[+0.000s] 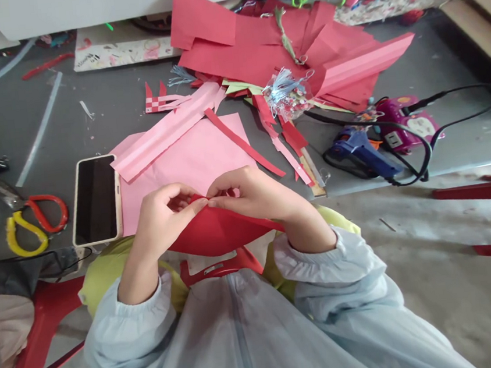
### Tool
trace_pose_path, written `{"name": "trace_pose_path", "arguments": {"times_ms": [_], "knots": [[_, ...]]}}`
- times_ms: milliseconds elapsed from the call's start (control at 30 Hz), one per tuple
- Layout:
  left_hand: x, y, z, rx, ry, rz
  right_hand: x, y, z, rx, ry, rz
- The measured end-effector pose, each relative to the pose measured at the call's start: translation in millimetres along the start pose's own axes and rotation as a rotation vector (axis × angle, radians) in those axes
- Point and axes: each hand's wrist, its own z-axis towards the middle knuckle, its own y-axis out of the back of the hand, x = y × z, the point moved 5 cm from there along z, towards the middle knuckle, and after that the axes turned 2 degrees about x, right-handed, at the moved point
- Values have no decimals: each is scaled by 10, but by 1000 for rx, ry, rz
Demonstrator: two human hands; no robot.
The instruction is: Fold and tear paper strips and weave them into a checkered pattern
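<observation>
A sheet of red paper (222, 231) is pinched at its far edge by both hands, close to the table's front edge and above my lap. My left hand (166, 213) has its thumb and fingers closed on the paper. Right beside it, the thumb of my right hand (250, 194) presses on the same edge, and the two thumb tips nearly touch. Some fingers curl behind the paper and are hidden. Beyond the hands lie pink paper sheets (177, 162), a folded pink strip (165, 135) and a narrow red strip (245, 143).
Left of the pink sheets are a phone (95, 200) and red-and-yellow-handled scissors (34, 221). A pile of red paper (233, 62) spreads at the back. On the right sit a blue glue gun (362, 151), a purple box (403, 123) and a looping black cable (472, 90).
</observation>
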Motion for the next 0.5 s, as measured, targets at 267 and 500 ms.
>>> {"name": "trace_pose_path", "arguments": {"times_ms": [267,500], "knots": [[-81,157,14,-75,63,76,-6,20,-22,40,-41,-39],[4,383,27,-178,68,47,-45,52,-44,82,-46,-56]]}}
